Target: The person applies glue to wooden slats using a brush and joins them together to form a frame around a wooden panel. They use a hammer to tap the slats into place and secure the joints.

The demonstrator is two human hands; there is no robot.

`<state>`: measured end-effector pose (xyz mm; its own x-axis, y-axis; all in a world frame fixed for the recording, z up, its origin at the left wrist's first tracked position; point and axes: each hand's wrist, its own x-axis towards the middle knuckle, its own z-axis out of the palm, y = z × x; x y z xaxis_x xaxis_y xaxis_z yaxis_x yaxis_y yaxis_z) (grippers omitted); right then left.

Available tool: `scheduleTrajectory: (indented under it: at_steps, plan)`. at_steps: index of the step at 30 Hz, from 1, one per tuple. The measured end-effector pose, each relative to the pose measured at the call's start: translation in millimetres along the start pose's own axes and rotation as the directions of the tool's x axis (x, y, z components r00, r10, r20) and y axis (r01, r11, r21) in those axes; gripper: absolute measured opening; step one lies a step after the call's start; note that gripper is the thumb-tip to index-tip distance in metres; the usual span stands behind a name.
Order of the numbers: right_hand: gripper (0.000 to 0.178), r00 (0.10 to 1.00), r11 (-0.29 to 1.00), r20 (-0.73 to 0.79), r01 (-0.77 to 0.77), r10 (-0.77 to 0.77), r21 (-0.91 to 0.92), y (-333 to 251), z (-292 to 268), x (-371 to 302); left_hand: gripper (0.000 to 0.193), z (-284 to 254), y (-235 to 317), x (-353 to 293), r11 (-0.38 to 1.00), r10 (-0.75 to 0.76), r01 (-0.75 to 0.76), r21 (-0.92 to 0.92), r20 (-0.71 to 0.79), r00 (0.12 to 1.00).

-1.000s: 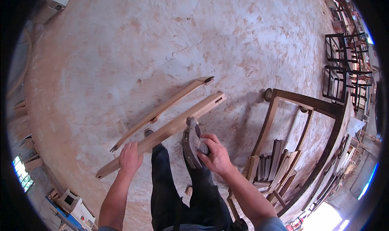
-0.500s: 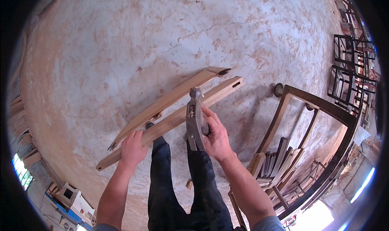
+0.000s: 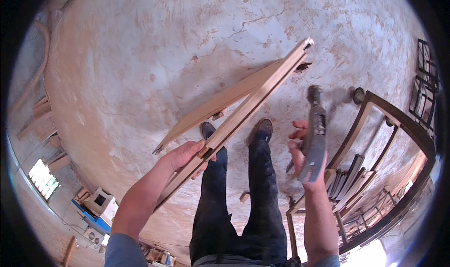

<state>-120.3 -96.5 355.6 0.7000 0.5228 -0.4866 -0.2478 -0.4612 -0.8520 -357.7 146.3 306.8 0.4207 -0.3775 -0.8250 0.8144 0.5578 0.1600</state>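
My left hand (image 3: 183, 157) grips a long pale wooden rail (image 3: 255, 105) near its lower part, fingers wrapped around it. The rail slants up to the right, with a dark groove along its edge and a slot near my fingers. To the right and apart from the rail, my right hand (image 3: 298, 147) holds a claw hammer (image 3: 318, 126), its metal head toward me and most of its handle hidden. Beneath the rail, a wider pale wooden piece (image 3: 220, 98) rests on a small block (image 3: 218, 115) over the floor, with dark pieces at its ends.
A dark-edged wheeled frame (image 3: 398, 114) stands on the right, with several wood strips (image 3: 349, 175) stacked in it. Black metal frames (image 3: 424, 82) line the far right. A small wood block (image 3: 244, 196) lies near my legs. At lower left is a white machine (image 3: 105, 205).
My left hand has raised the rail, tilted it more steeply and turned its grooved edge into view. My right hand has carried the hammer rightward, away from the rail.
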Motion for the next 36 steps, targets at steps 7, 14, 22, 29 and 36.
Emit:
scheduleTrajectory:
  at_steps: [7,14,22,29,36]
  plan:
    - [0.026,0.986,0.988,-0.149,-0.095,0.076,-0.122,26.8,-17.8,-23.6,0.068,-7.2,-4.6,-3.5,0.998,0.019,-0.020,-0.052,-0.018,1.000]
    - [0.027,1.000,0.999,0.018,-0.021,0.022,-0.037,51.0,-12.8,-39.6,0.037,6.0,32.9,-24.6,0.988,0.061,-0.016,0.156,-0.287,0.956]
    - [0.029,0.980,0.972,0.129,0.173,-0.153,-0.159,41.3,17.9,-7.9,0.061,-10.1,-21.9,-13.8,0.634,0.606,-0.146,0.760,-0.370,0.704]
    - [0.028,0.980,0.955,0.127,0.182,-0.155,-0.235,41.5,28.8,19.5,0.062,-7.6,-28.0,20.7,0.201,0.808,0.122,0.972,-0.234,0.541]
    - [0.032,0.988,0.952,0.086,0.148,-0.129,-0.269,54.7,21.0,25.3,0.063,-13.1,-29.0,38.8,0.165,0.795,0.138,0.977,-0.214,0.568]
